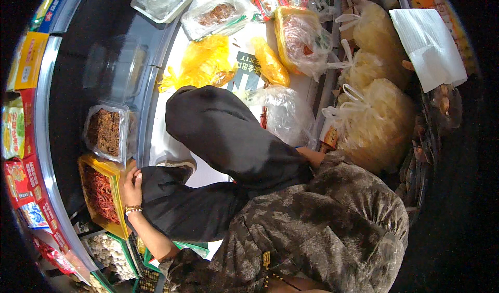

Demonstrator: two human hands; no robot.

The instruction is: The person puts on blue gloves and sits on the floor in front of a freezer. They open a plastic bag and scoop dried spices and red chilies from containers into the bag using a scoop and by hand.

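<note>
My left hand (132,186), with a beaded bracelet at the wrist, rests between my left knee and the rim of a yellow plastic-lined box (124,215). Its fingers are slightly apart, and nothing shows between them. Dried red chillies (102,195) fill that box. Just beyond it stands a clear plastic tub (126,133) of brown dried shreds (104,132). My right hand is out of view: the forearm (314,157) passes behind my raised right knee (202,106). On the floor past that knee lies a clear plastic bag (286,115).
Yellow plastic bags (210,59) and bagged trays (218,16) crowd the white floor around a floor sign (246,73). Large tied bags of pale goods (374,121) line the right. Packets (17,180) stand along the left shelf edge (46,164). White pieces fill a green-edged bin (126,250).
</note>
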